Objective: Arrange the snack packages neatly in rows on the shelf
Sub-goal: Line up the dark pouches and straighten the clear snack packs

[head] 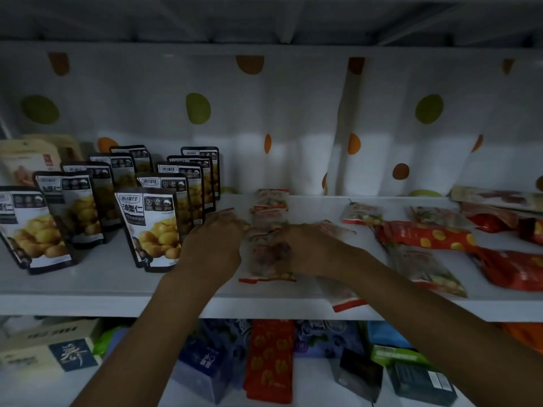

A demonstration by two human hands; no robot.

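Left hand (214, 245): fingers bent beside the column of clear packets (270, 212); grip cannot be told.
Right hand (308, 248): fingers curled on the front packet (264, 262), mid-shelf.
Risk: the overhanging packet (349, 302) at the shelf (117, 284) edge could be swept off by the forearm.

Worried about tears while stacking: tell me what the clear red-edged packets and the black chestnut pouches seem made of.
The clear red-edged packets look like thin transparent plastic film: contents show through. The black chestnut pouches look like stiffer printed laminate, plastic or perhaps foil-lined: they stand upright, smooth-faced.
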